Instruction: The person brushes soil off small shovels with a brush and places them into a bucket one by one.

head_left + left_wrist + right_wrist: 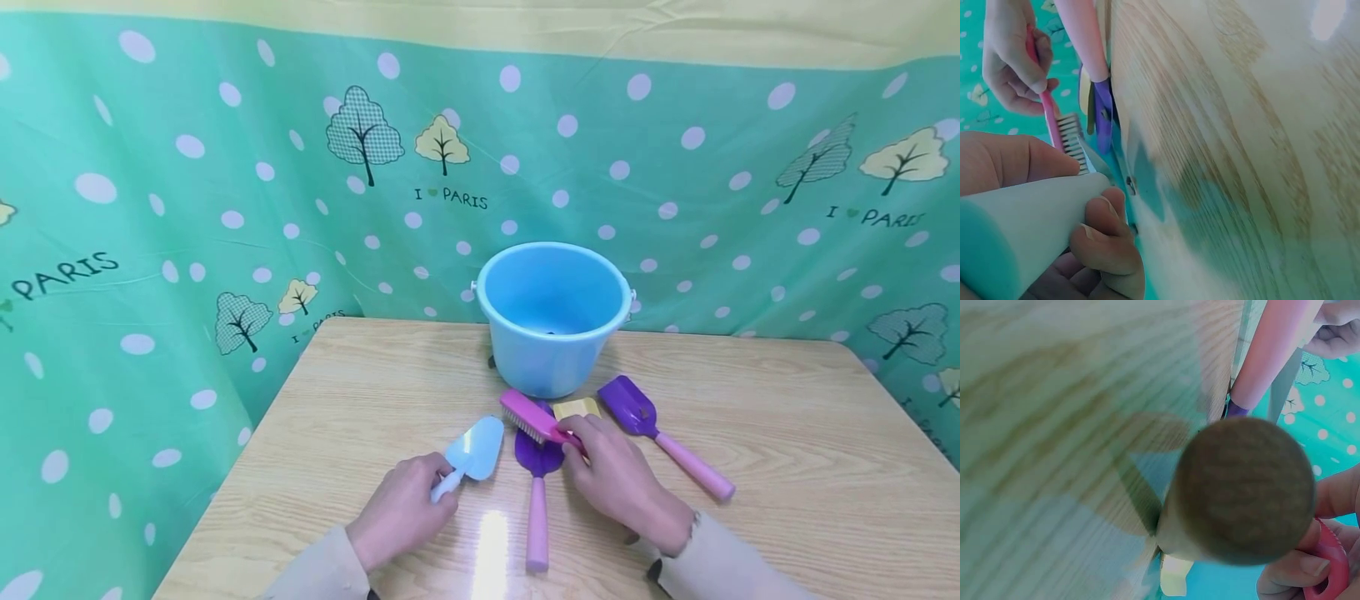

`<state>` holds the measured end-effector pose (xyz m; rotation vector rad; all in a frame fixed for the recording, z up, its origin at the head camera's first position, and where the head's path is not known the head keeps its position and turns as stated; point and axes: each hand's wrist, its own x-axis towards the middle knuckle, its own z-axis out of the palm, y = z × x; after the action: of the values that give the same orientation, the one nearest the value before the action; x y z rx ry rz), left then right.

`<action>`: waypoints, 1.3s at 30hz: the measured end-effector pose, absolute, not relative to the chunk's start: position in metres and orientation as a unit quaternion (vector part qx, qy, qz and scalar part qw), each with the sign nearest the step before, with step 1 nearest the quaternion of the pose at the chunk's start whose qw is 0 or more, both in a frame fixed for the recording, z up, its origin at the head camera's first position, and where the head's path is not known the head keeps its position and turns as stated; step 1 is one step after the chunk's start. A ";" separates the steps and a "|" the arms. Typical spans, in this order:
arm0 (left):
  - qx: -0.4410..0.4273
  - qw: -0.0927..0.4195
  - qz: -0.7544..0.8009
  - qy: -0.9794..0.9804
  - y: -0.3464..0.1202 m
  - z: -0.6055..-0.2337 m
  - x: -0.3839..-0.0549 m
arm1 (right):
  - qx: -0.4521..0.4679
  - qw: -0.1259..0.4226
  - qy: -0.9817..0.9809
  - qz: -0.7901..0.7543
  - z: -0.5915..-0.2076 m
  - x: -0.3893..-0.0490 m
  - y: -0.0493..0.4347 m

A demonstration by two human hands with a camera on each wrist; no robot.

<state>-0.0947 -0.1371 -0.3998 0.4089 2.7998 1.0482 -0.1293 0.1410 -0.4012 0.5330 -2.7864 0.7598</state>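
Observation:
My left hand grips the pale handle of a light blue trowel, its blade pointing away and to the right. In the left wrist view the handle lies between thumb and curled fingers. My right hand holds a pink brush by its thin handle, bristles facing down and left. That brush overlaps the head of a purple shovel with a pink handle. Partly hidden by my right hand is a pale yellow flat piece. A round wooden handle end looms in the right wrist view.
A light blue bucket stands upright at the back of the wooden table. Right of my right hand lies a second purple shovel with a pink handle. A green patterned curtain hangs behind the table.

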 end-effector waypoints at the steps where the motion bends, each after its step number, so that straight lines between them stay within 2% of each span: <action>1: 0.134 0.066 0.351 0.924 -0.137 -0.400 -0.095 | 0.182 0.103 -0.943 0.259 -0.401 -0.129 0.141; 13: 0.120 0.079 0.387 0.911 -0.138 -0.394 -0.097 | 0.192 0.120 -0.936 0.268 -0.402 -0.125 0.143; 22: 0.118 0.094 0.393 0.907 -0.137 -0.393 -0.097 | 0.178 0.111 -0.940 0.270 -0.401 -0.125 0.145; 31: 0.119 0.055 0.400 0.907 -0.136 -0.394 -0.098 | 0.179 0.111 -0.940 0.267 -0.401 -0.125 0.145; 39: 0.126 0.049 0.387 0.912 -0.136 -0.395 -0.099 | 0.178 0.109 -0.940 0.270 -0.400 -0.124 0.144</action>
<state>-0.0987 -0.1361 -0.3953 0.3827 2.7795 1.1802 -0.1245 0.1436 -0.4005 0.5249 -2.7642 0.7948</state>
